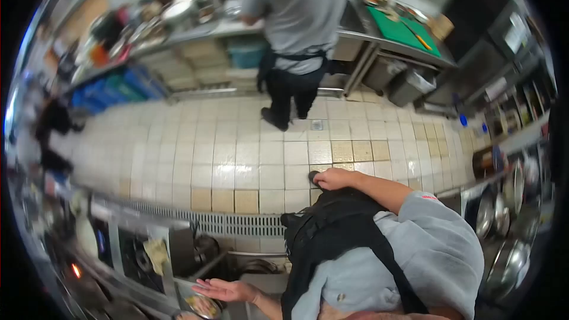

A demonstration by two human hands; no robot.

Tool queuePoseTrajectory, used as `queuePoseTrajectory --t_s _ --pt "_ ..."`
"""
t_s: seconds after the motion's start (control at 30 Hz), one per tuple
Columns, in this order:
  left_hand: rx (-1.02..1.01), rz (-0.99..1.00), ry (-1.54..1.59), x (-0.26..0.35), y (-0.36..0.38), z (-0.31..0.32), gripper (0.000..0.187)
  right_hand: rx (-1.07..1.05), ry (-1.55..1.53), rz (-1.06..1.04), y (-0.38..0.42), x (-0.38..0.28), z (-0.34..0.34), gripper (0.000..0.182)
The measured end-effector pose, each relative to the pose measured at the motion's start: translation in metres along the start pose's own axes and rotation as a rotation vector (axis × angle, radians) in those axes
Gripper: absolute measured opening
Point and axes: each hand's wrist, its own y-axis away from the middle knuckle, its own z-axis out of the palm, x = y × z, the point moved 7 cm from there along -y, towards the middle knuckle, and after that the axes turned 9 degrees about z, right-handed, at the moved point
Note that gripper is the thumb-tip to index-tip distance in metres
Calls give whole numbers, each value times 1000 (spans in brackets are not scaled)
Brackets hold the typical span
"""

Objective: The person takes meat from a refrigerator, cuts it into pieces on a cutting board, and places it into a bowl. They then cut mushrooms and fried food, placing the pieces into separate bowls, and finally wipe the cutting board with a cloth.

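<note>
My left hand [224, 290] is at the bottom, stretched out with its fingers extended and holding nothing. Close beside and below it is a metal bowl or pan of mixed food [203, 306], partly cut off by the counter's edge. My right hand [335, 179] hangs out in front of my black apron [338, 225], its fingers curled in. Whatever may be in those fingers is hidden. A dark shape, probably my shoe [313, 178], shows just by its fingertips.
A co-worker [299, 18] stands with their back to me at the far counter. A green cutting board [403, 31] carries a knife with an orange handle [423, 42]. A stove with a cloth [157, 256] is at left; metal pans [510, 266] hang at right. A floor grate [231, 224] crosses the tiles.
</note>
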Motion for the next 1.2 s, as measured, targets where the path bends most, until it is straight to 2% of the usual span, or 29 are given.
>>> queuePoseTrajectory --t_s 0.1,0.13,0.17,0.23,0.37,0.43,0.47,0.53,0.6,0.63,0.7,0.73,0.8,0.93,1.0,1.03,1.1,1.13,1.2 --pt "-332 290 -22 52 -12 91 60 125 -112 30 20 49 -15 37" --pt "-376 412 59 66 -10 121 62 209 -143 68 27 77 -14 35" --pt "-428 449 148 81 -6 151 63 290 -173 105 38 101 -16 32" --pt "-573 698 99 133 12 217 64 371 -237 135 64 154 -17 31" --pt "-764 897 167 251 84 329 64 425 -420 284 113 261 9 32" --pt "-1138 792 245 289 141 391 67 433 -481 353 138 312 14 32" --pt "-1138 794 240 306 161 408 67 441 -553 397 152 338 19 32" --pt "-1457 827 28 320 217 456 64 445 -624 432 181 384 24 32" --pt "-1518 822 -8 313 257 494 63 647 -740 495 217 436 13 31" --pt "-1591 810 -39 311 276 508 63 642 -745 491 231 457 5 31" --pt "-1655 819 -75 332 302 533 62 664 -942 726 259 509 4 33" --pt "-1717 829 -100 340 318 546 62 661 -946 732 264 527 -2 33" --pt "-1747 824 -106 351 338 578 61 657 -1186 836 268 568 -12 34" --pt "-1865 794 -107 344 363 655 60 784 -1198 896 250 581 -79 33" --pt "-1947 738 -55 351 381 695 59 750 -856 755 223 569 -123 36" --pt "-1999 672 -32 355 386 715 58 759 -860 773 217 573 -134 36" --pt "-2023 723 -7 364 398 757 56 796 -635 613 198 565 -173 45" --pt "-2064 743 10 376 407 778 55 787 -662 642 200 561 -195 55" --pt "-2115 774 102 409 421 819 55 845 -706 682 206 562 -238 55"
